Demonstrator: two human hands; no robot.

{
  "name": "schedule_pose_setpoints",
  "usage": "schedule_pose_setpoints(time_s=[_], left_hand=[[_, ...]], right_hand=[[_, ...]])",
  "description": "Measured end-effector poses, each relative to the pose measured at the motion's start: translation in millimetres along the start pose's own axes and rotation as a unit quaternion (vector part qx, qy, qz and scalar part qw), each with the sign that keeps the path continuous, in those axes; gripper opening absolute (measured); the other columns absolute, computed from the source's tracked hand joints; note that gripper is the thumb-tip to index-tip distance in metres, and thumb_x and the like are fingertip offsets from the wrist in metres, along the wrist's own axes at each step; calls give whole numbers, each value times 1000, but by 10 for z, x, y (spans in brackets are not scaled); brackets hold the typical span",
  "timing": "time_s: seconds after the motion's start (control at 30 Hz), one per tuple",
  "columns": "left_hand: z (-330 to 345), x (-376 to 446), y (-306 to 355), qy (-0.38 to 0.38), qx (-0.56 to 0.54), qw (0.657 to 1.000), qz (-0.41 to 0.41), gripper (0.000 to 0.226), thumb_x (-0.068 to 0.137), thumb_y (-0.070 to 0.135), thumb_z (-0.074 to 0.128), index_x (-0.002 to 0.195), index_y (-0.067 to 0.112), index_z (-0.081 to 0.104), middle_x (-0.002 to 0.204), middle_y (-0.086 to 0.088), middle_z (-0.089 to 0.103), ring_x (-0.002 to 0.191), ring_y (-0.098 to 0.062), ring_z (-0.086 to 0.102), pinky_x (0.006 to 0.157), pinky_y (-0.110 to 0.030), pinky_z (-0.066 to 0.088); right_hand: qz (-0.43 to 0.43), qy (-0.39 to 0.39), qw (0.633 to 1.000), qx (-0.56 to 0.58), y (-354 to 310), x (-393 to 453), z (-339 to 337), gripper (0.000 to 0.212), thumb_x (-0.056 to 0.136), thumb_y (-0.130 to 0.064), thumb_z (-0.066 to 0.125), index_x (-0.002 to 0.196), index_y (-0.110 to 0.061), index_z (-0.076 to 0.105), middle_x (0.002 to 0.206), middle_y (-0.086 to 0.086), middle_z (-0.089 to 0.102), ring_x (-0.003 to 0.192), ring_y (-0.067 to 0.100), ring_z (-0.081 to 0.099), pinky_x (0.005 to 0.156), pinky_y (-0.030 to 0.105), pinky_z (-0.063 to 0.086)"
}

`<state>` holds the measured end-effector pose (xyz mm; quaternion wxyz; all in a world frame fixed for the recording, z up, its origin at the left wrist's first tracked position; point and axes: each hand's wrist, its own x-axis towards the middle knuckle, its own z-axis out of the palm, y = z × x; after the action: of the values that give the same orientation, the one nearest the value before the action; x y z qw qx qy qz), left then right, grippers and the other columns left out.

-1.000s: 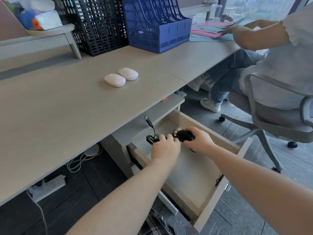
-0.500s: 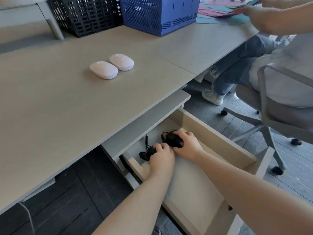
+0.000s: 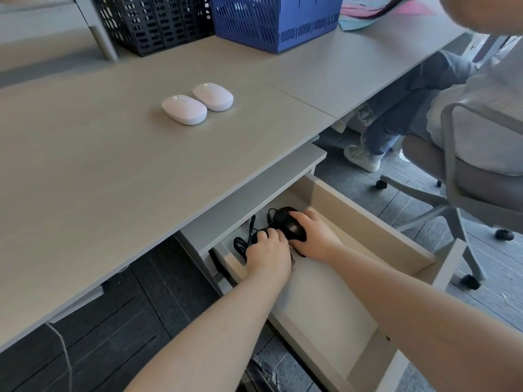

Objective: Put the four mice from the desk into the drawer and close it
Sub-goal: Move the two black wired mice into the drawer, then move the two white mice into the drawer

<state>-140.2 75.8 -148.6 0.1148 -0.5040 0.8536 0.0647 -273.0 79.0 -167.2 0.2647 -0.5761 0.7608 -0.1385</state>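
Head view: 2 smooth oval white mice [image 3: 198,104].

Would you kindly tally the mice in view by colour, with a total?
White mice on the desk: 2
Black wired mice in the drawer, under the hands: 2
Total: 4

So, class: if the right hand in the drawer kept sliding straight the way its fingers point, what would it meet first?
The right hand already rests on a black mouse. Past that, it would probably reach the drawer's hidden back, under the desk; depth there is unclear.
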Motion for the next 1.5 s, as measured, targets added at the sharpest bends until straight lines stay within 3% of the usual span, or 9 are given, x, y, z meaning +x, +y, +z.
schedule_pose_setpoints(time_s=[0.23, 0.33, 0.5, 0.67, 0.87, 1.03, 1.17, 1.37, 1.5], left_hand=[[-324, -183, -25, 30, 49, 998, 25, 39, 94, 18, 50, 131, 7, 45, 130, -12, 51, 120, -28, 47, 82, -38, 48], [-569, -305, -36, 73, 60, 993, 65, 23, 93, 16, 50, 113, 13, 60, 114, -8, 63, 103, -28, 61, 67, -33, 40], [-1210, -506, -240, 236, -42, 967, 87, 26, 97, 31, 43, 97, 13, 61, 99, -7, 67, 87, -32, 65, 61, -30, 34], [-1562, -374, -812, 304, -92, 948, 11, 26, 92, 31, 49, 109, 13, 57, 114, -6, 56, 105, -31, 52, 68, -36, 40], [-1532, 217, -1561, 277, -145, 945, -100, 70, 83, 48, 62, 139, 17, 35, 146, -11, 31, 129, -33, 32, 100, -40, 37], [-1529, 797, -1863, 299, -243, 915, -117, 95, 66, 71, 64, 139, 17, 34, 145, -15, 36, 138, -30, 24, 110, -41, 31], [-1631, 1061, -1929, 261, -257, 922, -123, 108, 67, 74, 62, 150, 20, 16, 159, -19, 12, 147, -27, 3, 117, -41, 16], [-1684, 1148, -1914, 245, -269, 927, -92, 96, 72, 61, 68, 147, 18, 26, 142, -15, 38, 134, -28, 34, 108, -36, 30], [-1676, 920, -1779, 250, -279, 921, -104, 100, 67, 62, 71, 146, 17, 29, 140, -13, 40, 133, -28, 34, 108, -34, 28]], right_hand=[[-7, 21, 999, -46, -164, -218, -397, 34, 90, -28, 55, 122, -18, 61, 121, 4, 65, 115, 25, 57, 93, 33, 48], [-29, 33, 997, -61, -342, -353, -605, 26, 92, -28, 50, 106, -17, 68, 106, 3, 70, 102, 25, 63, 84, 32, 51], [-96, 216, 971, -22, -830, -466, -932, 33, 92, -33, 49, 81, -7, 66, 78, 8, 68, 76, 27, 61, 67, 34, 51], [-129, 261, 955, 50, -1368, -220, -1059, 29, 93, -33, 50, 114, -17, 62, 103, 4, 68, 100, 22, 59, 83, 33, 47], [-97, 192, 976, 4, -1775, 490, -1033, 53, 90, -34, 52, 139, -23, 39, 144, 6, 44, 136, 27, 33, 107, 41, 35], [-90, 189, 978, 26, -2037, 1069, -1054, 55, 87, -34, 50, 140, -25, 37, 144, 6, 45, 137, 29, 34, 106, 42, 35], [-113, 198, 973, 21, -2144, 1358, -1041, 57, 88, -38, 52, 141, -24, 36, 142, 6, 47, 133, 30, 39, 103, 42, 39], [-116, 204, 972, -2, -2169, 1433, -1058, 51, 88, -40, 52, 135, -23, 47, 132, 8, 58, 122, 30, 51, 93, 39, 44], [-100, 218, 971, 19, -2125, 1190, -1062, 49, 85, -35, 56, 131, -18, 51, 128, 11, 60, 120, 32, 52, 91, 38, 44]])
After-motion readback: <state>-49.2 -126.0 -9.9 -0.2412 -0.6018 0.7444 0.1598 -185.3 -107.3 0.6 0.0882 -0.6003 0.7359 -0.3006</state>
